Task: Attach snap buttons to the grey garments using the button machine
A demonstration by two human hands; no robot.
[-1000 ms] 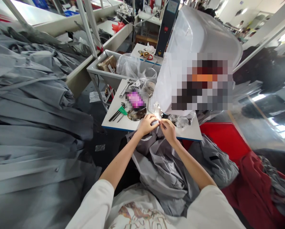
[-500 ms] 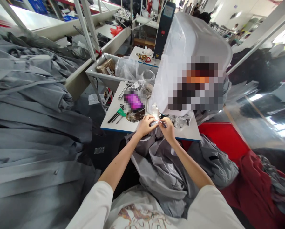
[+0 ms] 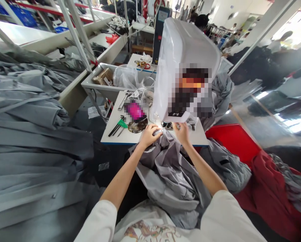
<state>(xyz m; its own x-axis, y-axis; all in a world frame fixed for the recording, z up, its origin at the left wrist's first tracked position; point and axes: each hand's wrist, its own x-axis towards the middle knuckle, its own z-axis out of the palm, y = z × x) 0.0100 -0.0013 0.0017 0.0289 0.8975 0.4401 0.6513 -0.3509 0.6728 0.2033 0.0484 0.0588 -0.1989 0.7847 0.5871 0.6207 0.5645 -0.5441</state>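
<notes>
Bright workshop aisles fill my feed, with steel-framed benches running off into the distance. My left hand (image 3: 150,136) and right hand (image 3: 182,132) are apart, with a narrow gap between them, both at the near edge of the tabletop (image 3: 190,138). The left one curls down over a small shiny piece (image 3: 158,132) at the top of a rumpled gray garment (image 3: 169,174), though from this camera I can't tell whether it is gripping. The right one is raised with its fingers (image 3: 178,125) loosely bunched, and I can't tell whether they hold anything. The garment bunches between my forearms and rises to the tabletop's edge.

Just beyond the right hand lies a clear plastic bag (image 3: 192,125) with dark bits inside. Left of the left hand sit a round brown dish (image 3: 137,126) and black tools with a green tag (image 3: 117,128), with a blurred pink object (image 3: 134,111) and a wrench (image 3: 123,101) farther up. Straight ahead, a translucent white plastic cover (image 3: 183,47) rises over a pixelated shape. Farther out, I see a white bin (image 3: 96,88) to the left, heaps of gray garments (image 3: 32,134) beyond it, and a red panel (image 3: 231,136) and dark red cloth (image 3: 268,191) to the right.
</notes>
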